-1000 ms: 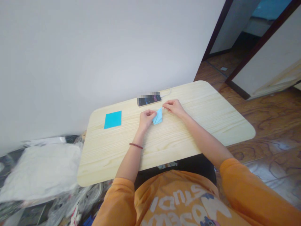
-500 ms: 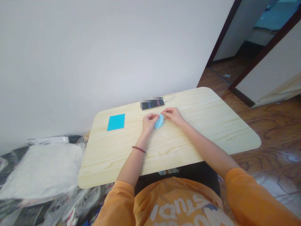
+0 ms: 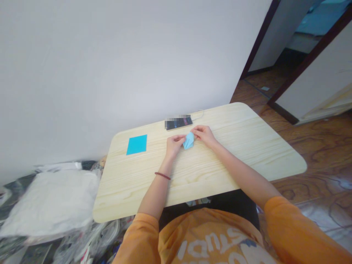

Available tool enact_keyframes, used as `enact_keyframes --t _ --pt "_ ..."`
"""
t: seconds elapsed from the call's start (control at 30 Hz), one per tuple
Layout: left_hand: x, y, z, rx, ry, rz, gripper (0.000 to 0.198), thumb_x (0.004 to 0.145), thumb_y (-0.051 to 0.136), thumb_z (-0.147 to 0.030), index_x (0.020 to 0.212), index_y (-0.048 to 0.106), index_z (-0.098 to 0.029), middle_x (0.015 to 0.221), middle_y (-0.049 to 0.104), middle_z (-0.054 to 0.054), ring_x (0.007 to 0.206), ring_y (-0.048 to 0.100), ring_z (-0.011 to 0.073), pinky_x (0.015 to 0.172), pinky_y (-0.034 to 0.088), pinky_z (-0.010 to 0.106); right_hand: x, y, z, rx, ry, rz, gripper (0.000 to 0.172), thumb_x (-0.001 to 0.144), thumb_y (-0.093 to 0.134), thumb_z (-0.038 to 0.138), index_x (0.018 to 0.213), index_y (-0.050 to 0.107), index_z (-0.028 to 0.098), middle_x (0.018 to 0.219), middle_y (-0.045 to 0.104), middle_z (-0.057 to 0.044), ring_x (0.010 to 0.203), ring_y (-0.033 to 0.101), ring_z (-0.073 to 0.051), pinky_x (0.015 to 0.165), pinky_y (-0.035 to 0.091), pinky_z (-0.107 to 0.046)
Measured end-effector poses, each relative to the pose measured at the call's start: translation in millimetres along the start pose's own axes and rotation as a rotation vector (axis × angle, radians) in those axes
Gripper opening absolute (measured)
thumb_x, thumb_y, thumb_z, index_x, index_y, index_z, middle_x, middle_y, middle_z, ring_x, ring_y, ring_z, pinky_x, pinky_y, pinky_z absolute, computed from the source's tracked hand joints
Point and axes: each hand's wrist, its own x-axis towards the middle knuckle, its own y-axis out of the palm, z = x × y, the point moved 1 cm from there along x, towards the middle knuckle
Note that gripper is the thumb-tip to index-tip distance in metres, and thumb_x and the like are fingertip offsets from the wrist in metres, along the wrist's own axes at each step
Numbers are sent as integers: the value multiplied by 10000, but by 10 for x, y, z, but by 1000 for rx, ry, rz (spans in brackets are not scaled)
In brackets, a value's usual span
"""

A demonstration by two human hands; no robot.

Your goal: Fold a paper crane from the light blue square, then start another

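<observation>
The folded light blue paper (image 3: pixel 188 141) has moved slightly toward the right hand since the earlier view and now sits more upright between both hands. It is a small, pointed shape held just above the middle of the pale wooden table (image 3: pixel 217 170), toward the far side. The left hand (image 3: pixel 174 145) reaches in from the near side, its fingertips pinching the paper's left edge. The right hand (image 3: pixel 205 135) comes in from the right, its thumb and fingers pinching the opposite edge. The two hands nearly meet, with only the paper between them.

A dark red bead bracelet (image 3: pixel 162 176) circles the left wrist, and orange sleeves (image 3: pixel 291 220) cover both upper arms. To the left, a flat, unfolded square of brighter blue paper (image 3: pixel 136 144) lies on the table. Beyond the hands, a phone (image 3: pixel 178 123) lies near the far edge, with a white cable (image 3: pixel 200 113) trailing from it. Plastic-wrapped white bundles (image 3: pixel 49 203) sit on the near left, below the table, and a glossy wood-patterned floor (image 3: pixel 316 154) spreads to the right.
</observation>
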Motion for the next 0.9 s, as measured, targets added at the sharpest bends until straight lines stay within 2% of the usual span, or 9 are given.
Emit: enact_keyframes --t 0.3,0.43,0.5,0.67,0.9 --pt "-10 -15 3 -119 -39 109 422 519 748 -168 939 717 -143 862 729 93 740 652 161 765 486 306 30 -49 -32 19 -15 -86 290 573 707 402 634 580 148 446 475 50 398 370 -54 388 226 -208" --pt "-15 -10 -11 -225 -75 119 491 487 751 -139 975 699 -146 885 727 88 782 657 162 790 478 304 30 -57 -26 67 -10 -104 302 569 716 413 618 557 161 446 459 56 403 351 -50 386 216 -208" --pt "-14 -12 -18 -240 -82 95 493 482 752 -137 972 696 -148 871 727 79 768 657 157 790 478 305 20 -46 -21 79 8 -67 317 564 726 424 617 556 162 465 468 54 422 359 -50 391 215 -203" --pt "1 -14 -5 -250 -87 57 437 479 784 -166 907 699 -141 782 717 58 699 648 148 762 481 308 -16 19 -33 69 80 119 359 517 767 420 676 621 134 570 553 25 471 402 -50 407 212 -199" --pt "11 30 9 -185 -21 -4 293 527 778 -250 778 679 -135 683 684 27 599 602 118 632 453 253 -37 63 -38 42 48 97 374 494 777 445 629 606 141 519 542 34 437 368 -46 409 202 -210"
